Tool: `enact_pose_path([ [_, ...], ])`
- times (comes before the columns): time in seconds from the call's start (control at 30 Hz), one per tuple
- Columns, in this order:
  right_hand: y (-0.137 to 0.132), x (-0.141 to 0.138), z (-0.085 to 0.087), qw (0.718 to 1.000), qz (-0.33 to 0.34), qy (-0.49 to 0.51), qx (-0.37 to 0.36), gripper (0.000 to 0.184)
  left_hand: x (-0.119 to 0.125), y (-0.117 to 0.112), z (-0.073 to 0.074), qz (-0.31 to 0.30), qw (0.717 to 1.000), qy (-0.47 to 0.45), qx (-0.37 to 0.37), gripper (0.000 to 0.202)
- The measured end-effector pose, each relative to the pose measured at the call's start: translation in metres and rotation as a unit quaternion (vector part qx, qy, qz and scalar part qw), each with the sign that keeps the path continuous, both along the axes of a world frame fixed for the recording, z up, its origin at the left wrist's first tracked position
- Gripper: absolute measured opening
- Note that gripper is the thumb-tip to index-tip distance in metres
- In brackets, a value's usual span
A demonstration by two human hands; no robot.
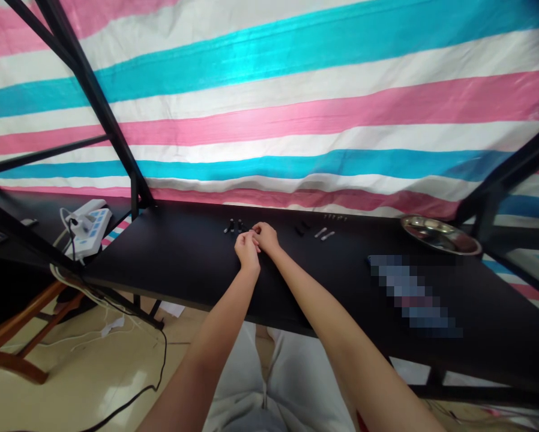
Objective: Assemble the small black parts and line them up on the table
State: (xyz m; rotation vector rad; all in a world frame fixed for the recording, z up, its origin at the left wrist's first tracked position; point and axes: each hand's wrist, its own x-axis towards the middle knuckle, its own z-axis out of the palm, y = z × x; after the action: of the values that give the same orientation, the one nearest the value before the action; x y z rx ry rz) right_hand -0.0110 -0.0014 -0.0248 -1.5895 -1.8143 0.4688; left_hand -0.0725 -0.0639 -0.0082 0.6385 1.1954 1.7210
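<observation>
My left hand (248,247) and my right hand (266,237) meet over the black table, fingertips pinched together. Whatever they hold between them is too small and covered to make out. Just left of the fingers stand small black cylindrical pieces with pale ends (231,224). To the right of my right hand lie small black pieces (300,230), hard to see against the tabletop. Beyond those are two pale, narrow pieces (328,236) side by side. A row of several tiny light-coloured parts (335,217) sits near the table's back edge.
A round metal tray (440,235) stands at the back right of the black table (179,252). Nearer lies a pixelated, blurred-out object (411,294). On the left are a white power strip (92,231) with cables and a wooden chair (21,330). Striped sheeting (269,108) hangs behind.
</observation>
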Motion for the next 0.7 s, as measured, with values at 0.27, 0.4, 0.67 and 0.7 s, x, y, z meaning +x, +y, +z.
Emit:
enact_pose_path([
  [0.27, -0.026, 0.034, -0.003, 0.988, 0.053, 0.135, 0.047, 0.016, 0.006, 0.003, -0.002, -0.091, 0.995, 0.012, -0.03, 0.038],
  [0.4, -0.043, 0.047, 0.002, 0.988, 0.085, 0.119, 0.053, 0.017, 0.009, 0.001, -0.002, -0.143, 0.988, 0.054, 0.002, 0.03],
  [0.67, -0.063, 0.145, 0.037, 0.977, -0.197, -0.081, 0.021, 0.027, 0.011, 0.001, -0.004, -0.158, 0.979, 0.124, 0.008, 0.026],
  [0.7, -0.063, 0.162, 0.038, 0.959, -0.259, -0.11, -0.028, 0.031, 0.011, 0.001, -0.004, -0.157, 0.979, 0.128, 0.009, 0.026],
])
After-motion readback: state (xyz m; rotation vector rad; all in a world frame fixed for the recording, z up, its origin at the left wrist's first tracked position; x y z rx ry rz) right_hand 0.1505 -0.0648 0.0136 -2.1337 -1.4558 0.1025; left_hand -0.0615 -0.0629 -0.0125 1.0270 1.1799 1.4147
